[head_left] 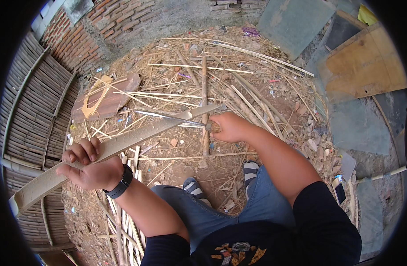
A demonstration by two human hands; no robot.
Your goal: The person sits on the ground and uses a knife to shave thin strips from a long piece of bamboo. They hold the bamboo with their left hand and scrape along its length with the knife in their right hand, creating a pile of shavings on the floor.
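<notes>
A long split length of bamboo (132, 136), pale and trough-shaped, slants from the lower left up toward the middle. My left hand (90, 166) is closed around its nearer part, thumb below and fingers over the edge. My right hand (230, 127) grips the wooden handle of a long narrow knife (192, 123). Its blade points left and crosses the bamboo close to the far end, apparently touching it. The exact contact of the cutting edge is too small to make out.
Thin bamboo strips (199, 66) and straw litter the ground ahead. More cut strips (128, 230) lie beside my left leg. A brown board (123, 95) rests at the left, near a bamboo fence (30, 102). Grey sheets (296, 26) and a phone-like dark object (340, 190) are at the right.
</notes>
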